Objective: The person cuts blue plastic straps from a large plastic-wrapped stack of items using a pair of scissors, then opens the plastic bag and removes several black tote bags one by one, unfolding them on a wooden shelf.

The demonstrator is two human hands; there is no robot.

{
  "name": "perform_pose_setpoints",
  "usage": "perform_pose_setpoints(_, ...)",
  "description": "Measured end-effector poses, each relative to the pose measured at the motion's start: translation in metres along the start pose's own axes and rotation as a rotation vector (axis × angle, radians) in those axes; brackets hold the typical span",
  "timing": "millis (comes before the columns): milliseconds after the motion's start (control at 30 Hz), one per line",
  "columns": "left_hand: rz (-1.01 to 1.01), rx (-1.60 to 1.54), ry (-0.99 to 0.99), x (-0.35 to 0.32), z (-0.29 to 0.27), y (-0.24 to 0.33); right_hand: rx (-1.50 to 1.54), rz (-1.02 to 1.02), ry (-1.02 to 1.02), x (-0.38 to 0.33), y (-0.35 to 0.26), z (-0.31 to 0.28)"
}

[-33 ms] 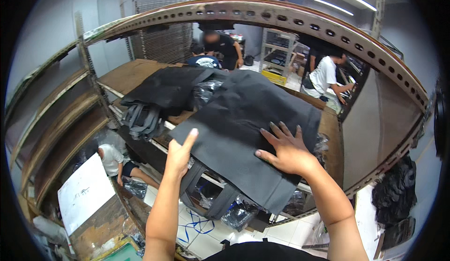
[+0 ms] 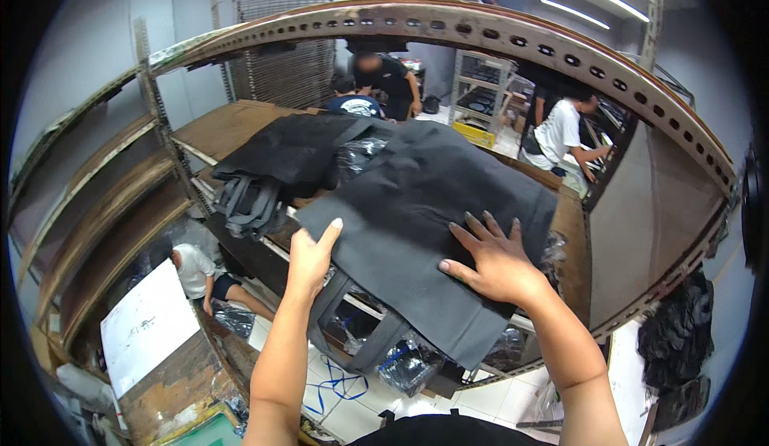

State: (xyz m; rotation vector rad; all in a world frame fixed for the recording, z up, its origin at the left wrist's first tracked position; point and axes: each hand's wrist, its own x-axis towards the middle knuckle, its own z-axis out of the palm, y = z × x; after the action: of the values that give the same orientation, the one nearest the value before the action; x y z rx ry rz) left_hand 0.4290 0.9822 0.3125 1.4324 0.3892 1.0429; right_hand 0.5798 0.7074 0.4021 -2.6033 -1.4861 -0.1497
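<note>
A large black fabric tote bag [image 2: 436,198] lies flat before me on a shelf, its handles [image 2: 380,340] hanging over the near edge. My left hand [image 2: 312,255] pinches the bag's near left edge, thumb on top and fingers hidden underneath. Flat on the bag's right part rests my right hand [image 2: 497,263], fingers spread, gripping nothing. Beyond my left hand is another stack of black bags [image 2: 292,150] with grey-black straps [image 2: 247,204] bunched at its side. Clear plastic wrapping [image 2: 360,156] shows between the two piles.
A perforated metal beam [image 2: 432,20] arches above the shelf. Empty racks [image 2: 104,206] stand at left, near a white sheet [image 2: 148,330] on a worn board. People work beyond the shelf, and one person [image 2: 195,274] sits low at left. Plastic-wrapped bundles [image 2: 410,366] lie below; black material [image 2: 677,326] hangs right.
The whole view has shifted slightly, so things appear a little farther right. Both hands keep their places on the bag.
</note>
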Motion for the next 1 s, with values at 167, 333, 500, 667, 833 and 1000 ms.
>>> perform_pose_setpoints(167, 0.025, 0.189, -0.06, 0.109, -0.027, 0.036, 0.286, -0.006, 0.233, -0.014, 0.006, -0.024)
perform_pose_setpoints(333, -0.283, 0.046, 0.183, 0.246, -0.119, 0.04, 0.578, 0.008, 0.281, -0.028, 0.017, -0.039)
perform_pose_setpoints(500, -0.109, 0.158, 0.353, 0.311, -0.198, -0.039, 0.373, 0.05, 0.316, -0.046, 0.043, -0.029)
perform_pose_setpoints(667, -0.067, 0.742, 0.575, 0.351, -0.306, -0.088, 0.171, -0.137, 0.189, -0.048, 0.058, -0.029)
perform_pose_setpoints(833, -0.029, 0.826, 1.138, 0.324, -0.309, -0.072, -0.049, -0.254, 0.181, -0.033, 0.04, -0.03)
perform_pose_setpoints(1000, 0.593, 0.47, 0.819, 0.206, -0.195, 0.013, -0.363, -0.225, 0.247, -0.023, 0.032, -0.021)
